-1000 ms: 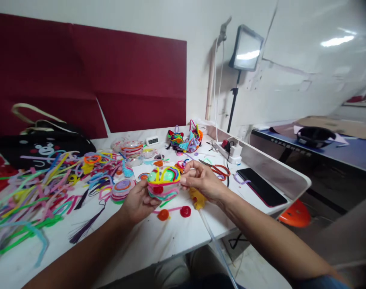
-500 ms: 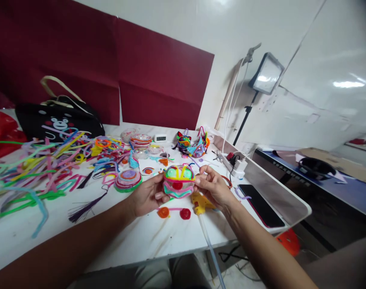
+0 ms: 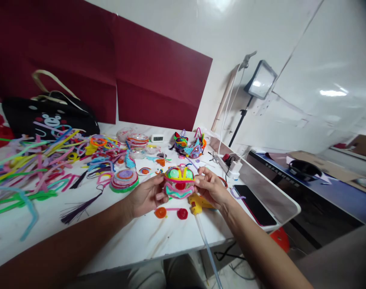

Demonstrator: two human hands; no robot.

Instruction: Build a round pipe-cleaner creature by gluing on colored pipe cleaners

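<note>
Between my two hands, a pipe-cleaner mask ornament (image 3: 180,182) is held up over the table. It shows green eyes, yellow strips, a red round nose and a pink and turquoise mouth on a clear body. My left hand (image 3: 149,195) grips its left side, fingers closed. At its right edge, my right hand (image 3: 212,185) pinches it with thumb and fingers. Below lie an orange coil (image 3: 160,212) and a red coil (image 3: 182,214) with a pink strip between them. A yellow glue gun (image 3: 196,204) with a long clear glue stick rests under my right hand.
Loose pipe cleaners (image 3: 47,160) pile up at left, by a black bag (image 3: 50,118). A coiled disc stack (image 3: 124,180) and a purple tassel (image 3: 80,208) lie nearer. Finished ornaments (image 3: 190,144) and a digital clock (image 3: 157,138) stand behind. A phone (image 3: 255,204) and power strip (image 3: 233,170) are right.
The view has shifted slightly, so most things on the table appear a little further left. Both hands still hold the mask ornament in nearly the same pose.
</note>
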